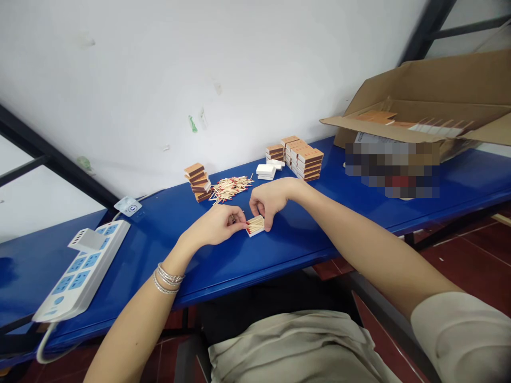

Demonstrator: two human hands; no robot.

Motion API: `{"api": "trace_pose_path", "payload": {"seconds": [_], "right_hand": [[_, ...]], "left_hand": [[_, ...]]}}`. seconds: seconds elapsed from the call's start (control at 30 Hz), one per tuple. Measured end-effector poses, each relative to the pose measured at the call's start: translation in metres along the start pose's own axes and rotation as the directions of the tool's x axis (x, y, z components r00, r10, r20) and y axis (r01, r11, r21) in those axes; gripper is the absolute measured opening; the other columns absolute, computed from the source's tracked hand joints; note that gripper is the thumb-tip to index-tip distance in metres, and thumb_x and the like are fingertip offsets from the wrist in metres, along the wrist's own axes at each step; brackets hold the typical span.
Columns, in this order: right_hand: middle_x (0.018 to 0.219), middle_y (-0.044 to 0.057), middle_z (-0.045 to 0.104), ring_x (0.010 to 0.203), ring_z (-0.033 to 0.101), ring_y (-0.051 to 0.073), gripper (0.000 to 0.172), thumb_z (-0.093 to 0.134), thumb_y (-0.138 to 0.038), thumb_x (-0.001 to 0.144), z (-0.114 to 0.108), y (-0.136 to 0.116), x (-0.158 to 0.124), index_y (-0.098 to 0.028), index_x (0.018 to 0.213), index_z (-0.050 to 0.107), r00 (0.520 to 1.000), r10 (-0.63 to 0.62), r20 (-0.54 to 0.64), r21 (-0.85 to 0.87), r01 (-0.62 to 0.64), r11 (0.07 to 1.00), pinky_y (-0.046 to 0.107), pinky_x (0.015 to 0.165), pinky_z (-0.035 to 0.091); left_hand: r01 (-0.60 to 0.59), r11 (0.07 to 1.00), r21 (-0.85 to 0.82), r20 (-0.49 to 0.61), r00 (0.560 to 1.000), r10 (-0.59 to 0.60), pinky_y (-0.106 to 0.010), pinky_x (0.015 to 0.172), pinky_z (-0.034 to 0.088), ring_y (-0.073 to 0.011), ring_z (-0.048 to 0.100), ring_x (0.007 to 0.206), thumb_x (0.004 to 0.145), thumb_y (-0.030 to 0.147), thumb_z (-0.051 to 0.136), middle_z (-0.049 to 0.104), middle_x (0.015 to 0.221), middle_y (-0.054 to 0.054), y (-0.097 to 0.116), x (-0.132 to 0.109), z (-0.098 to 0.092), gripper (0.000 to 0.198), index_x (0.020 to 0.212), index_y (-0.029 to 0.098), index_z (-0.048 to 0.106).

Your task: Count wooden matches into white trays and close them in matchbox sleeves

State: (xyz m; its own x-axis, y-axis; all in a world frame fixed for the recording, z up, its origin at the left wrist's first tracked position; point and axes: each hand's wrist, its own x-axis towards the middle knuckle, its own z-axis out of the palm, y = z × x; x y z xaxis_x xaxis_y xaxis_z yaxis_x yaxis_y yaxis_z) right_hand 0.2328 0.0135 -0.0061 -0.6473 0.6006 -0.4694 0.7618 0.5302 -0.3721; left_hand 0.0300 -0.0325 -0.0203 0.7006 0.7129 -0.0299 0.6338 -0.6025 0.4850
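A small white matchbox tray (256, 230) filled with red-tipped matches lies low over the blue table, between my two hands. My right hand (275, 199) grips its right side, thumb on the near edge and fingers curled behind. At the tray's left end, by the red match heads, the thumb and fingertips of my left hand (217, 224) are pinched together; what exactly sits between them is partly hidden. Just beyond my hands is a loose heap of matches (231, 189). Left of the heap rises an uneven stack of matchboxes (198, 183).
White trays (265, 171) and neat stacks of orange-brown matchboxes (305, 158) stand by the wall. An open cardboard box (423, 111) occupies the far right. A power strip (83, 271) with a plugged-in adapter lies at left, near a small white device (128, 206).
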Motion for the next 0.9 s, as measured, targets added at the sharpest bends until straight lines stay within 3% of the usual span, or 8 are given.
{"api": "trace_pose_path", "payload": {"seconds": [0.27, 0.43, 0.5, 0.6, 0.7, 0.8, 0.9], "right_hand": [[0.08, 0.002, 0.071, 0.075, 0.062, 0.019, 0.073, 0.085, -0.059, 0.041, -0.002, -0.002, -0.003, -0.016, 0.099, 0.071, 1.0, -0.001, -0.018, 0.006, 0.001, 1.0, 0.028, 0.064, 0.04], [0.081, 0.002, 0.072, 0.073, 0.062, 0.018, 0.074, 0.086, -0.059, 0.04, -0.001, -0.005, -0.002, -0.015, 0.098, 0.07, 1.0, -0.001, -0.024, 0.026, 0.002, 1.0, 0.028, 0.063, 0.04], [0.081, 0.002, 0.072, 0.073, 0.062, 0.018, 0.073, 0.085, -0.059, 0.041, 0.0, -0.008, -0.001, -0.015, 0.097, 0.07, 0.999, -0.028, -0.017, 0.036, 0.029, 0.999, 0.028, 0.063, 0.04], [0.082, 0.002, 0.072, 0.073, 0.061, 0.017, 0.068, 0.084, -0.058, 0.047, 0.001, -0.01, -0.002, -0.016, 0.099, 0.07, 0.994, -0.092, -0.061, 0.057, 0.095, 0.994, 0.028, 0.064, 0.04], [0.085, 0.003, 0.072, 0.073, 0.062, 0.017, 0.056, 0.08, -0.053, 0.058, 0.001, -0.009, -0.002, -0.017, 0.099, 0.07, 0.969, -0.108, -0.224, 0.079, 0.128, 0.989, 0.027, 0.064, 0.041], [0.088, 0.005, 0.073, 0.076, 0.065, 0.017, 0.045, 0.078, -0.044, 0.066, 0.005, -0.006, 0.006, -0.017, 0.102, 0.068, 0.927, -0.061, -0.369, 0.064, 0.091, 0.994, 0.026, 0.066, 0.043], [0.092, 0.006, 0.074, 0.081, 0.066, 0.019, 0.051, 0.08, -0.037, 0.065, 0.012, -0.004, 0.023, -0.016, 0.11, 0.067, 0.904, -0.023, -0.427, 0.052, 0.05, 0.997, 0.026, 0.068, 0.044]], "left_hand": [[0.016, 0.998, 0.058, -0.102, 0.995, -0.01, -0.025, 0.06, 0.042, -0.0136, 0.059, 0.065, 0.087, 0.036, 0.058, 0.07, 0.079, -0.002, -0.003, 0.0, -0.002, 0.02, 0.087, 0.018, 0.067], [0.238, 0.91, 0.34, -0.253, 0.955, -0.156, -0.028, 0.064, 0.04, -0.0191, 0.062, 0.078, 0.084, 0.03, 0.059, 0.071, 0.092, -0.005, -0.021, -0.003, -0.015, 0.016, 0.094, 0.02, 0.066], [0.291, 0.882, 0.37, -0.273, 0.942, -0.196, -0.029, 0.065, 0.04, -0.0198, 0.062, 0.078, 0.085, 0.033, 0.058, 0.071, 0.093, -0.005, -0.026, -0.004, -0.018, 0.021, 0.099, 0.019, 0.065], [0.306, 0.894, 0.327, -0.198, 0.947, -0.251, -0.028, 0.062, 0.039, -0.0188, 0.062, 0.072, 0.085, 0.046, 0.059, 0.071, 0.088, -0.005, -0.025, -0.006, -0.018, 0.035, 0.106, 0.019, 0.064], [0.321, 0.905, 0.279, -0.101, 0.947, -0.305, -0.027, 0.058, 0.039, -0.0188, 0.062, 0.068, 0.082, 0.056, 0.06, 0.071, 0.083, -0.005, -0.02, -0.006, -0.016, 0.049, 0.112, 0.018, 0.062], [0.32, 0.918, 0.234, -0.055, 0.947, -0.316, -0.027, 0.058, 0.039, -0.0189, 0.062, 0.065, 0.08, 0.056, 0.064, 0.07, 0.078, -0.004, -0.019, -0.006, -0.012, 0.056, 0.119, 0.016, 0.058], [0.302, 0.931, 0.204, -0.051, 0.953, -0.298, -0.028, 0.057, 0.039, -0.0188, 0.062, 0.064, 0.08, 0.051, 0.065, 0.069, 0.076, -0.004, -0.023, -0.003, -0.008, 0.056, 0.121, 0.015, 0.055]]}}
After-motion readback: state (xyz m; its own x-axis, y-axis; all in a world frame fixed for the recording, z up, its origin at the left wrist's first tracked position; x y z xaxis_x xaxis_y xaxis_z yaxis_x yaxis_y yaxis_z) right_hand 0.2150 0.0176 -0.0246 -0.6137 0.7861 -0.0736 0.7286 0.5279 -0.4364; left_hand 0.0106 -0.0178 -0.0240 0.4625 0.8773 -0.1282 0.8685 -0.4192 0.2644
